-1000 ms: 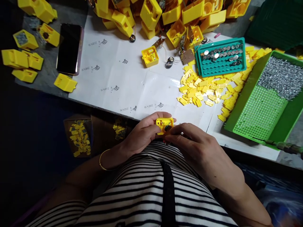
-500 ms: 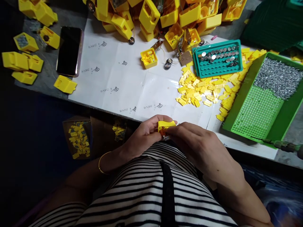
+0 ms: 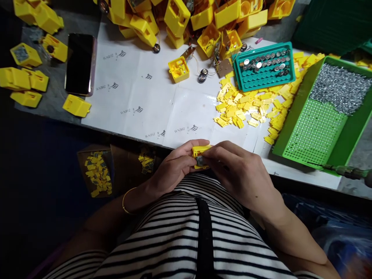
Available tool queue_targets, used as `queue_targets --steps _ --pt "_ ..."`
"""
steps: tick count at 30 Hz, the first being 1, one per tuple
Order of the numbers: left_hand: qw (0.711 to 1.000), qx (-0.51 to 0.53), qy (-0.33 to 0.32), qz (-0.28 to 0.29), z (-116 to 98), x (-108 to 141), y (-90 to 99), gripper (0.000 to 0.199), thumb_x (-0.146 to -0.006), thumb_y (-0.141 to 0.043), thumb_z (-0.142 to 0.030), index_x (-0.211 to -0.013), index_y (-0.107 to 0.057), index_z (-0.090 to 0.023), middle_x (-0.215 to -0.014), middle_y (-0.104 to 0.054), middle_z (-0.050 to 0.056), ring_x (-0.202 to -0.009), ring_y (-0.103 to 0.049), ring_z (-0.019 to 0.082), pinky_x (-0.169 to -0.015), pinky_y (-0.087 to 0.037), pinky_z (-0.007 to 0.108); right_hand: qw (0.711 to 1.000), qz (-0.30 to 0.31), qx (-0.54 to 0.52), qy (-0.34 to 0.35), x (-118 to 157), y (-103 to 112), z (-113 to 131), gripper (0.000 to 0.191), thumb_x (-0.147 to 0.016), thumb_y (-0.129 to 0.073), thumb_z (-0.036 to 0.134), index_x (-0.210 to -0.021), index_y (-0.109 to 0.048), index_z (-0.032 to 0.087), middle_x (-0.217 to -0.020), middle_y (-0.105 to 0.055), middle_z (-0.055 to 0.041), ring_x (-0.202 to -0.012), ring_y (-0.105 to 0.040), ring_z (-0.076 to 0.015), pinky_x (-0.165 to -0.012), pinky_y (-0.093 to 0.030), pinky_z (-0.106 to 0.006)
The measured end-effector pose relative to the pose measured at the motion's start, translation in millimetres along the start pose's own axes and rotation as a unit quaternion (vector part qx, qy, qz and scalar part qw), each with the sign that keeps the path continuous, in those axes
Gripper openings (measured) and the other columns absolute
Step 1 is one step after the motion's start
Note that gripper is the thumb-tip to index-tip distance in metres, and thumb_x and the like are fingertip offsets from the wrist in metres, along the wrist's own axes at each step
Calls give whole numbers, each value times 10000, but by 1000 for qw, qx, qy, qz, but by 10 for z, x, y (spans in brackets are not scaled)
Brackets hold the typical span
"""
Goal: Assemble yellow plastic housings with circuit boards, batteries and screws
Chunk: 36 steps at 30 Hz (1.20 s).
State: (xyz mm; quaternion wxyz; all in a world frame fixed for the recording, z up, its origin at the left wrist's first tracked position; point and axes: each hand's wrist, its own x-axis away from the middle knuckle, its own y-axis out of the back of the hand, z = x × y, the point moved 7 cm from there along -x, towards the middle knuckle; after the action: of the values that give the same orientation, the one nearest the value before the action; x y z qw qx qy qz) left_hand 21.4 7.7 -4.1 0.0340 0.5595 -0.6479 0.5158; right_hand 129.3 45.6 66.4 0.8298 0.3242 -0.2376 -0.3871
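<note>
A small yellow plastic housing (image 3: 200, 148) is held just off the table's front edge, close to my striped shirt. My left hand (image 3: 176, 166) is closed round its left side, with the thumb across the front. A small dark grey piece (image 3: 199, 160) shows at the open face of the housing, between the thumb and my other fingers. From the right, my right hand (image 3: 241, 164) is closed in a pinch at the grey piece, and its fingertips cover the right part of the housing. How the piece sits inside is hidden.
Yellow housings (image 3: 177, 17) are heaped at the back, some with wires. On the right are loose yellow pieces (image 3: 232, 106), a teal tray (image 3: 247, 85) of button cells, a green basket (image 3: 293, 149) of screws and a screwdriver (image 3: 348, 170). A phone (image 3: 80, 64) lies left.
The yellow housing has turned in my left hand, and the grey piece now shows at its face. My right hand has shifted slightly left. The camera view has moved a little.
</note>
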Motion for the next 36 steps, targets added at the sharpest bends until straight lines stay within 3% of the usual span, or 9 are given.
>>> queue_targets --steps 3,6,12,16,20,26,32,36 --pt "1000 0 -7 8 16 -17 -24 442 -793 -576 -124 -1233 -578 -157 -1037 -675 64 -954 -620 169 -866 -471 301 997 -31 74 -13 1 -3 16 130 -923 -523 165 -993 -630 188 -1054 -595 -68 -712 -593 -119 -533 -355 -238" --pt "999 -24 -31 -4 18 -37 -18 440 -822 -628 -196 -1255 -550 -176 -1067 -675 65 -997 -631 182 -894 -473 310 992 -17 125 -26 -34 -39 -5 147 -918 -521 179 -1021 -623 199 -951 -614 -46 -658 -570 -125 -485 -280 -245" --pt "984 -138 -112 -6 -23 -56 -21 489 -878 -619 -278 -1339 -477 -198 -1190 -655 80 -1107 -612 192 -937 -467 291 994 -10 107 -32 -107 -19 -88 110 -934 -518 214 -955 -619 175 -866 -638 -28 -644 -565 -129 -513 -272 -258" --pt "985 -137 -105 -9 -13 -106 13 506 -858 -633 -273 -1338 -483 -212 -1127 -671 58 -1033 -629 181 -891 -488 289 995 1 100 -28 -110 -28 -101 145 -945 -492 225 -922 -626 174 -866 -626 -34 -646 -559 -127 -516 -258 -263" --pt "992 -99 -67 -43 6 -191 65 411 -813 -642 -204 -1216 -561 -186 -958 -677 23 -845 -633 129 -769 -497 246 992 17 126 -21 -84 -50 -118 204 -960 -450 279 -949 -628 181 -897 -621 -46 -657 -551 -138 -498 -219 -269" --pt "992 -76 -89 -50 2 -299 -55 380 -797 -648 -154 -1169 -576 -175 -954 -675 15 -823 -612 92 -789 -466 207 991 -48 116 -45 22 11 -229 266 -975 -428 325 -1140 -581 183 -1044 -608 -75 -808 -585 -168 -491 -252 -259" --pt "984 -129 -114 -53 76 -371 -157 410 -805 -680 -206 -1198 -567 -182 -1032 -681 34 -924 -623 123 -872 -451 240 991 -80 94 -59 89 54 -343 213 -962 -424 246 -1092 -567 157 -1044 -586 -92 -855 -566 -177 -542 -350 -252" --pt "990 -106 -85 -34 124 -433 -216 439 -783 -698 -202 -1206 -583 -170 -1066 -682 53 -954 -636 146 -871 -467 260 991 -72 82 -79 95 92 -410 195 -961 -422 230 -1037 -579 142 -1021 -577 -98 -821 -571 -176 -615 -409 -271"
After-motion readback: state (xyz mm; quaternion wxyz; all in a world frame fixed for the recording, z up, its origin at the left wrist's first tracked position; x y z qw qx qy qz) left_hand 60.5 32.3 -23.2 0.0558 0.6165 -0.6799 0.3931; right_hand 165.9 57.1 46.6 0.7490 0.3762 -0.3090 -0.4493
